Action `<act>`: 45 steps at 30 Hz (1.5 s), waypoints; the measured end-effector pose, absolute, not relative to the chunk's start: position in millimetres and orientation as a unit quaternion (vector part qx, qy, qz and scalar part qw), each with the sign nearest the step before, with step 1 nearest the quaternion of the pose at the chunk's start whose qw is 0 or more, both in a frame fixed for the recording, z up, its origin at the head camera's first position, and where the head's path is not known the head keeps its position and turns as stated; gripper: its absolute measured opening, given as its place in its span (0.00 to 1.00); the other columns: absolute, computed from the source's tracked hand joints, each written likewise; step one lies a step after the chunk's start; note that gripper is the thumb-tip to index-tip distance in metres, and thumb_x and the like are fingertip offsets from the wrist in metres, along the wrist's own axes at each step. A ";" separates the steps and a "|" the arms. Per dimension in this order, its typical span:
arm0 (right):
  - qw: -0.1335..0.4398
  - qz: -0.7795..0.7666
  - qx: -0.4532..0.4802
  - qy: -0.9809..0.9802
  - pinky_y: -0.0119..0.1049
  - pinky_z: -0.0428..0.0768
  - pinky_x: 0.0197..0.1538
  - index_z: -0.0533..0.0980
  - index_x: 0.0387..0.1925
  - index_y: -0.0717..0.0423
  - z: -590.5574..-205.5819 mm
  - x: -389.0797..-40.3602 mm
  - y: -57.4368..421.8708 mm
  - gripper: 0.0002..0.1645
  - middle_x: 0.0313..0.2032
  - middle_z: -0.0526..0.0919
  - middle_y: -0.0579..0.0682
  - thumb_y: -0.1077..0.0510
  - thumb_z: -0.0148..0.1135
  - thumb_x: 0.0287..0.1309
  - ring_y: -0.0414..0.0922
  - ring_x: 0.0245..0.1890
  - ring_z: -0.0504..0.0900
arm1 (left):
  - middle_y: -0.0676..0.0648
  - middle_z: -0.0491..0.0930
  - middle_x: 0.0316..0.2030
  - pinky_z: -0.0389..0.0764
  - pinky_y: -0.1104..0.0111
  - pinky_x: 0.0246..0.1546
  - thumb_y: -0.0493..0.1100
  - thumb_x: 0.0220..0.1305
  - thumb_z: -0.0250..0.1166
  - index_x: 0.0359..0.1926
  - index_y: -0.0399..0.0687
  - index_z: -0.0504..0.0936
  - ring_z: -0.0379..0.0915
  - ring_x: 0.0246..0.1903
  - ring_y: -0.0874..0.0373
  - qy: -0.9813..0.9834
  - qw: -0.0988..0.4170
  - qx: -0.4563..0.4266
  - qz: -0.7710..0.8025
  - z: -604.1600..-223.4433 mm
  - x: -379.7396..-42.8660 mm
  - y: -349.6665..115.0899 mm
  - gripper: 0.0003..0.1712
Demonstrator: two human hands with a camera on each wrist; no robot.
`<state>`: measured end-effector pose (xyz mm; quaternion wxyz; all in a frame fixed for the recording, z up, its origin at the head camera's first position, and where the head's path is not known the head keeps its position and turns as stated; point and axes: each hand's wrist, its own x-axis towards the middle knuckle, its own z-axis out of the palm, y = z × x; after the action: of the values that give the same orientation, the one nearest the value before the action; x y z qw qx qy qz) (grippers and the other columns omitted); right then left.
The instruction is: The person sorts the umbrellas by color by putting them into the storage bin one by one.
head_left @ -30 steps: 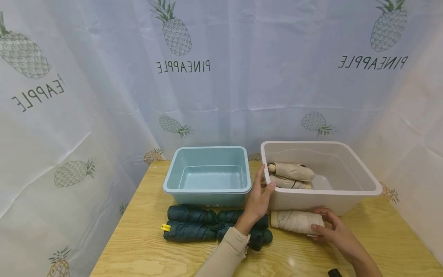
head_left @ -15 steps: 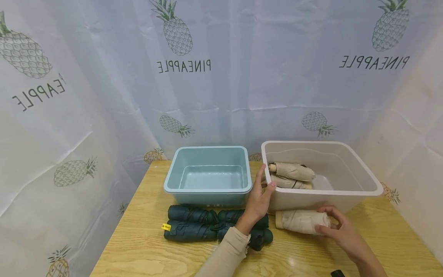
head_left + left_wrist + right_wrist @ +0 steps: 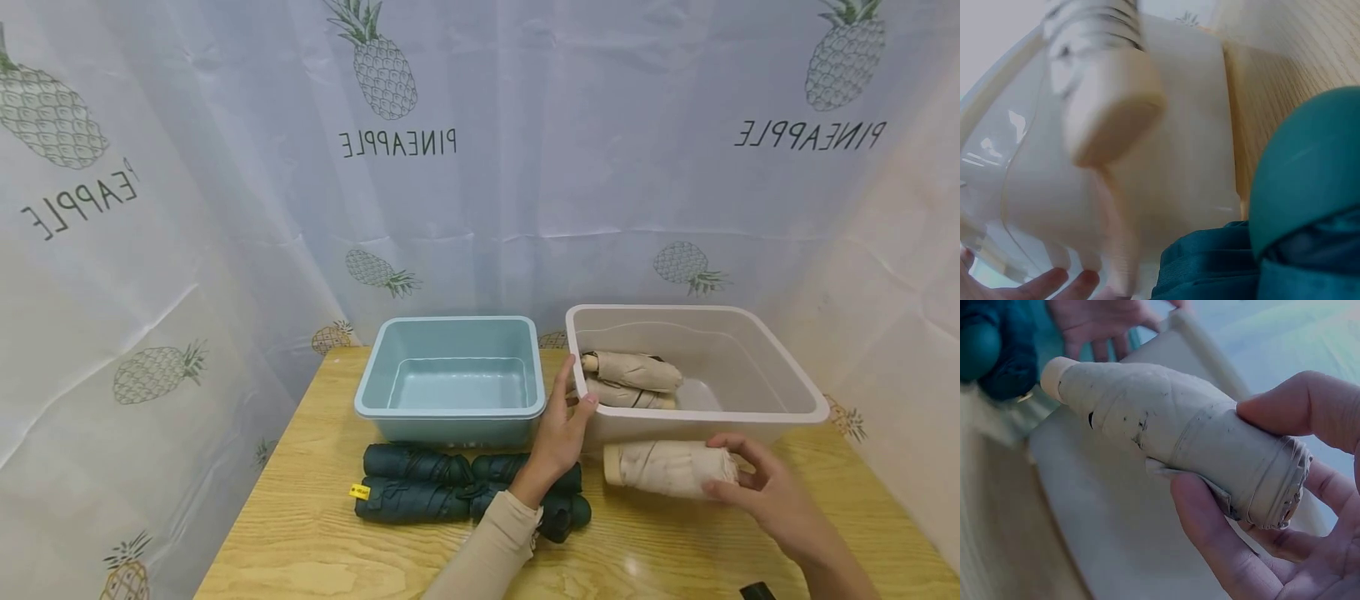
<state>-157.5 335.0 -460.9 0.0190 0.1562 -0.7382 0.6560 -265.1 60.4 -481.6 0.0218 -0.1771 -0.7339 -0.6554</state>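
Note:
My right hand [image 3: 768,496] grips a folded beige umbrella [image 3: 667,468] by its right end, thumb and fingers round the wrapped fabric [image 3: 1204,444]. The umbrella is held close in front of the beige bin [image 3: 690,425], its pale handle end [image 3: 1116,106] pointing left. At the bin's left front corner my left hand [image 3: 558,433] rests with extended fingers along the outer wall and the thumb at the rim. Two more beige umbrellas [image 3: 637,372] lie inside the bin at its left. Below my left forearm lie dark teal folded umbrellas [image 3: 408,500], partly hidden by the arm.
A light blue bin [image 3: 450,413] with nothing inside stands left of the beige one. Both stand on a wooden table [image 3: 300,533] before a pineapple-print curtain [image 3: 480,200]. A small black object [image 3: 756,591] shows at the bottom edge, near my right wrist.
My right hand has drawn the beige umbrella rightward, away from the dark ones, and raised it slightly from the table. The left hand has stayed at the bin's corner.

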 end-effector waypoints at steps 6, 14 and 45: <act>-0.002 0.653 0.184 -0.735 0.41 0.88 0.40 0.69 0.63 0.53 -439.2 -156.5 347.9 0.31 0.64 0.69 0.35 0.80 0.52 0.64 0.39 0.41 0.88 | 0.50 0.57 0.78 0.81 0.55 0.54 0.60 0.75 0.52 0.80 0.81 0.47 0.74 0.64 0.44 -0.734 0.022 -0.180 -0.655 -481.4 -265.2 60.5 0.38; 0.003 0.669 0.270 -0.693 0.41 0.88 0.40 0.67 0.64 0.58 -415.8 -164.1 365.0 0.35 0.64 0.72 0.42 0.86 0.45 0.61 0.44 0.41 0.88 | 0.47 0.62 0.76 0.81 0.55 0.54 0.61 0.75 0.51 0.79 0.83 0.47 0.73 0.65 0.44 -0.735 0.017 -0.179 -0.654 -480.8 -263.7 59.0 0.37; 0.005 0.682 0.234 -0.693 0.41 0.88 0.45 0.66 0.64 0.58 -333.7 -206.0 378.4 0.32 0.60 0.72 0.47 0.84 0.44 0.65 0.42 0.48 0.83 | 0.46 0.63 0.75 0.79 0.52 0.56 0.61 0.76 0.51 0.80 0.79 0.46 0.73 0.63 0.45 -0.736 0.016 -0.182 -0.652 -478.9 -262.5 59.3 0.38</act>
<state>-206.0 378.4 -333.7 0.0049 0.2336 -0.6928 0.6823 -262.5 59.3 -478.9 0.0164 -0.1822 -0.7356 -0.6522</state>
